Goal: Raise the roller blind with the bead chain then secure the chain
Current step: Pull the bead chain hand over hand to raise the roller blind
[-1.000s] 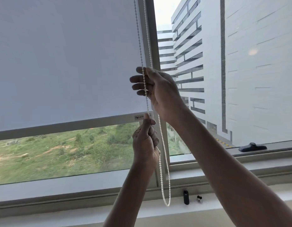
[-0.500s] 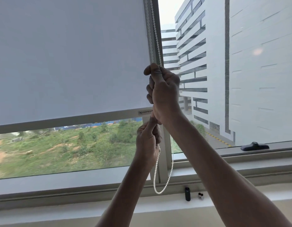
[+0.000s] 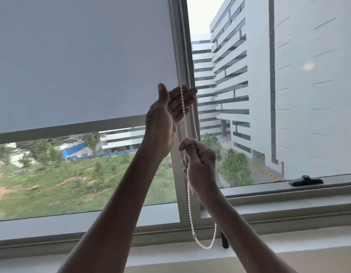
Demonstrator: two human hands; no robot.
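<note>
The grey roller blind point(image 3: 82, 66) covers the upper part of the left pane; its bottom bar point(image 3: 72, 129) hangs well above the sill. The white bead chain point(image 3: 186, 62) runs down along the window mullion and ends in a loop point(image 3: 205, 247) near the sill. My left hand point(image 3: 164, 119) is raised beside the chain, fingers spread, with one strand lying across the fingertips. Below it, my right hand point(image 3: 199, 164) is closed in a fist around the chain, thumb on top.
A grey mullion point(image 3: 183, 184) splits the window. A black window handle point(image 3: 305, 181) lies on the right frame. A small black clip point(image 3: 224, 241) stands on the sill point(image 3: 166, 257) just right of the chain loop. Buildings and a grassy lot show outside.
My right hand has come down from above with the chain in its grip. My left hand let go below and rose, open, above the right. The blind's bottom bar sits higher.
</note>
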